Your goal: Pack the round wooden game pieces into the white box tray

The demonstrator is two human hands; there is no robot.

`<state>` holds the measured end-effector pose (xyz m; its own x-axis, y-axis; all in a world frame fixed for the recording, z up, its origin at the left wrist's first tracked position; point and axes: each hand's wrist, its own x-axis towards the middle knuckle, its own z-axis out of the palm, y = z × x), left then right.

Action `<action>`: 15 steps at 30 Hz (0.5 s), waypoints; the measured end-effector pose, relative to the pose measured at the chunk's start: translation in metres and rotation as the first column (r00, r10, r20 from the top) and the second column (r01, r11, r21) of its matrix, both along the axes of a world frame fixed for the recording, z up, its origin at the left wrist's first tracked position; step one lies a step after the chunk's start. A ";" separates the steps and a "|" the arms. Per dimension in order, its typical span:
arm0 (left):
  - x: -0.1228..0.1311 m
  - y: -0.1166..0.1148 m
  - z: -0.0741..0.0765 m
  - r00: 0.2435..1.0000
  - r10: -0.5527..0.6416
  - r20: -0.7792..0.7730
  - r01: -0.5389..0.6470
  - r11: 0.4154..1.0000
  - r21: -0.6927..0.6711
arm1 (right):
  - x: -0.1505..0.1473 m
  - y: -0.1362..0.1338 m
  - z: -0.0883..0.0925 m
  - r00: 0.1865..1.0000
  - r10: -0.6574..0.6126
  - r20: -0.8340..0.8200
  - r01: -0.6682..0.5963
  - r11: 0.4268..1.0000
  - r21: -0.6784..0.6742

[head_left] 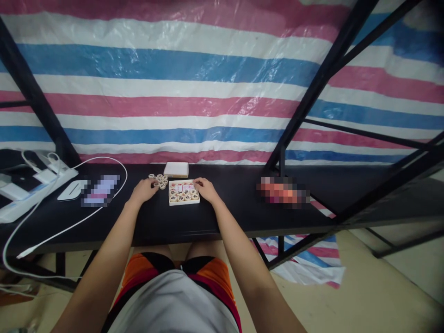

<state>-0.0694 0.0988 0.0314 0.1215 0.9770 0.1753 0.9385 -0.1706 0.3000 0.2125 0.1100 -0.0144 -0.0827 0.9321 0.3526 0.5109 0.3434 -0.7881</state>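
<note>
A white open box [184, 202] lies on the black desk, filled with rows of round xiangqi pieces [180, 198] bearing black or red characters. Left of it is a loose cluster of more xiangqi pieces [161, 179]. My left hand [143, 191] is at that cluster, its fingers curled together at a piece on the near side; the fingertips are partly hidden. At the box's far right corner, my right hand [206, 189] has its thumb and fingers closed on the edge.
Behind the box sits a white lid [176, 169]. To the left are a phone-like blurred object [101, 190], a white device [72, 190], a power strip [41, 192] and a looping white cable [65, 227]. A blurred orange object [282, 190] lies right. Black metal bars [308, 99] frame the desk.
</note>
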 end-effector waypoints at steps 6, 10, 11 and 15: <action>0.002 -0.002 0.000 0.999 0.050 0.012 -0.050 0.998 -0.024 | 0.000 0.000 0.001 1.000 -0.003 0.009 0.004 1.000 -0.007; 0.004 -0.006 0.006 0.996 0.093 0.007 -0.093 0.995 -0.021 | 0.000 -0.003 0.004 1.000 -0.002 0.017 0.003 1.000 -0.011; 0.004 -0.008 0.007 0.994 0.105 0.010 -0.105 0.994 -0.018 | 0.000 -0.004 0.005 1.000 -0.001 0.019 0.001 1.000 -0.012; 0.009 -0.012 0.012 0.989 0.106 0.102 -0.116 0.989 0.097 | -0.001 -0.006 0.008 1.000 -0.001 0.025 0.002 1.000 -0.021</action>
